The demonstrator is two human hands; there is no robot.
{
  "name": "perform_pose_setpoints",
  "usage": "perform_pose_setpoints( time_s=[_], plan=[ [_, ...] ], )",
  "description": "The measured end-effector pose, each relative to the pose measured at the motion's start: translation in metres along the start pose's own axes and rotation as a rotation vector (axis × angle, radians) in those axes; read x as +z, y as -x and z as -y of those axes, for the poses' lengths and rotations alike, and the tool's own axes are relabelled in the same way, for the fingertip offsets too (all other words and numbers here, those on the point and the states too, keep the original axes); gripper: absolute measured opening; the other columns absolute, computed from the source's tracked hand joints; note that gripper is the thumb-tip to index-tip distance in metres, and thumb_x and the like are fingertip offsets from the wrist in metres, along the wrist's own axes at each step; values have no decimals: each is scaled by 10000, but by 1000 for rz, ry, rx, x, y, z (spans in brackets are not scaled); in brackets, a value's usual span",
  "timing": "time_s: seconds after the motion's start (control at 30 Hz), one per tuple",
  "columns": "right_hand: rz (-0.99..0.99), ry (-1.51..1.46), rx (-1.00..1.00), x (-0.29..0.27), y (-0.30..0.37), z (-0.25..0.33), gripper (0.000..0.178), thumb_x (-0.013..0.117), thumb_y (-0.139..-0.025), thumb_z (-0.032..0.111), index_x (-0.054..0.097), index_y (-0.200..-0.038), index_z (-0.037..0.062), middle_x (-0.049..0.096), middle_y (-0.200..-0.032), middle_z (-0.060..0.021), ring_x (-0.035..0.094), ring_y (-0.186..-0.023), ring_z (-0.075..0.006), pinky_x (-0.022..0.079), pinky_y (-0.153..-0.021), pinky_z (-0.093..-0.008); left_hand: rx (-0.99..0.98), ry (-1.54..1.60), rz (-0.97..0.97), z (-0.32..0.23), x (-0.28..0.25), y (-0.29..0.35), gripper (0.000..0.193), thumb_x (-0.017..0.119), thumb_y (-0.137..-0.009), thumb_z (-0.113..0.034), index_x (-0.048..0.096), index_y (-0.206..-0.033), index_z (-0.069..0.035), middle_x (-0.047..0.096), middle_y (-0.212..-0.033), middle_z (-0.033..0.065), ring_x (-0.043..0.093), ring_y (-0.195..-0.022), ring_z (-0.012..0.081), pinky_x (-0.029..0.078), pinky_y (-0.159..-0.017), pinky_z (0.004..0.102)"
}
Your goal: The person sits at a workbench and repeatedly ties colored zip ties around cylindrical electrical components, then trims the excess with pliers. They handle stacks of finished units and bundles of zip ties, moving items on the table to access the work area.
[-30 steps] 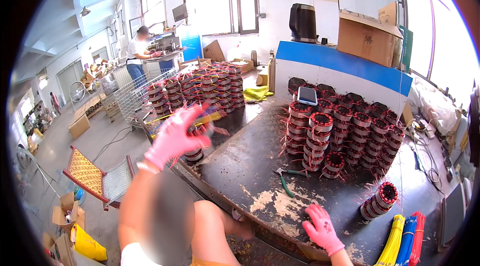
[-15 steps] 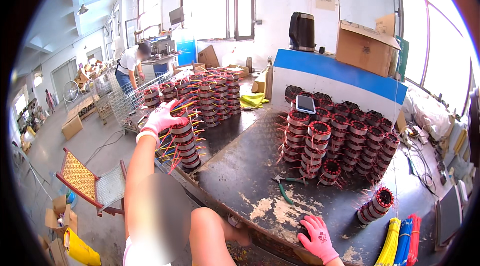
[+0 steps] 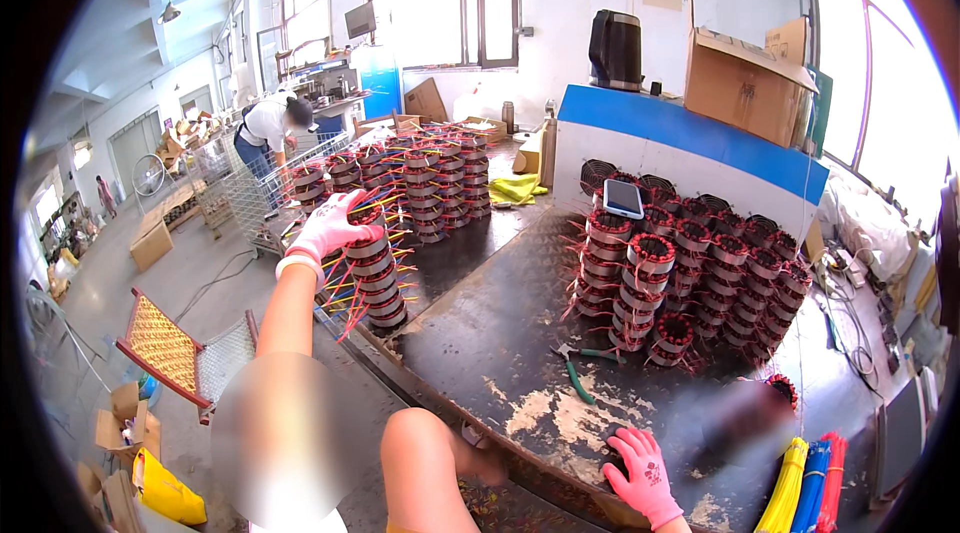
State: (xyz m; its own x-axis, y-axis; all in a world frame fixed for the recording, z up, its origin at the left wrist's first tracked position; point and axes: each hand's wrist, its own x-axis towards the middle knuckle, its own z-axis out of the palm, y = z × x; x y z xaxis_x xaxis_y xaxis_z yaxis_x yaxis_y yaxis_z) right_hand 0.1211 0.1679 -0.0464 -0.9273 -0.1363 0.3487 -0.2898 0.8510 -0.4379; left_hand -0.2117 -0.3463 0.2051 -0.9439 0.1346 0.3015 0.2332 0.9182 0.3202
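My left hand (image 3: 338,225), in a pink glove, reaches out to the left and curls over the top of a tall stack of motor stators (image 3: 374,278). Its fingers grip the uppermost stator, whose far side they partly hide. Red, yellow and blue wire ends stick out around that stack. Palm down on the dark worktable (image 3: 480,333), my right hand (image 3: 642,473), also in a pink glove, lies with fingers spread and holds nothing. Green-handled cutters (image 3: 580,379) lie beyond it. To its right stands a short stator stack (image 3: 782,391), partly blurred.
More stator stacks (image 3: 440,183) crowd the table's far left, and others (image 3: 700,263) stand at right, topped by a phone (image 3: 623,199). Bundles of yellow, blue and red wires (image 3: 808,483) lie near right. Beyond the left side, a person (image 3: 262,138) bends over a wire cart (image 3: 250,203).
My view has shifted slightly, and the scene sits a little differently in it. My left hand stays at the stack's top; my right hand stays on the table. The distant person leans lower.
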Motion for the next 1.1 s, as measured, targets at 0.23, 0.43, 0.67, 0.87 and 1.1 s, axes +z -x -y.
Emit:
perform_pose_setpoints(
  time_s=[0.23, 0.43, 0.67, 0.87, 1.1],
  plan=[
    [-13, -4, -16, 1, -6, 7, 475, 713, -853, 272, 637, -1269, 55, 595, -1385, -156, 492, -1357, -373, 321, -1186, -526, 33, -76, -267, 3, -19, 17, 806, 634, -901, -650, 553, -1445, -60, 515, -1504, 197, 455, -1426, 343, 360, -1188, 415],
    [24, 39, -50, -6, 4, 0, 461, 654, -942, 214, 585, -1350, 11, 564, -1431, -203, 479, -1368, -378, 302, -1219, -501, 567, 64, -750, -73, 27, 91, 373, 769, -864, -130, 640, -1203, -41, 656, -1172, 152, 654, -1086, 340, 539, -948, 426],
    [59, 64, -94, 1, 0, 5, 467, 649, -949, 209, 567, -1366, 14, 548, -1449, -208, 481, -1356, -400, 323, -1198, -497, -113, 561, -350, -31, 215, 172, 597, 822, -867, -298, 547, -1332, -44, 507, -1255, 132, 614, -987, 205, 547, -857, 341],
    [41, 49, -83, -1, -2, 3, 440, 639, -949, 186, 589, -1355, 24, 563, -1432, -213, 482, -1351, -407, 324, -1195, -503, -546, 699, -612, -22, 275, 120, 909, 856, -809, -393, 378, -1487, -23, 437, -1410, 229, 618, -1101, 313, 522, -976, 415],
    [-30, 11, -26, 7, -3, -1, 463, 717, -808, 192, 634, -1236, 36, 589, -1367, -171, 489, -1326, -420, 333, -1167, -544, -469, 578, -760, -13, 299, 101, 1000, 835, -818, -334, 256, -1560, 6, 355, -1519, 307, 397, -1406, 457, 353, -1180, 474]
  ],
)
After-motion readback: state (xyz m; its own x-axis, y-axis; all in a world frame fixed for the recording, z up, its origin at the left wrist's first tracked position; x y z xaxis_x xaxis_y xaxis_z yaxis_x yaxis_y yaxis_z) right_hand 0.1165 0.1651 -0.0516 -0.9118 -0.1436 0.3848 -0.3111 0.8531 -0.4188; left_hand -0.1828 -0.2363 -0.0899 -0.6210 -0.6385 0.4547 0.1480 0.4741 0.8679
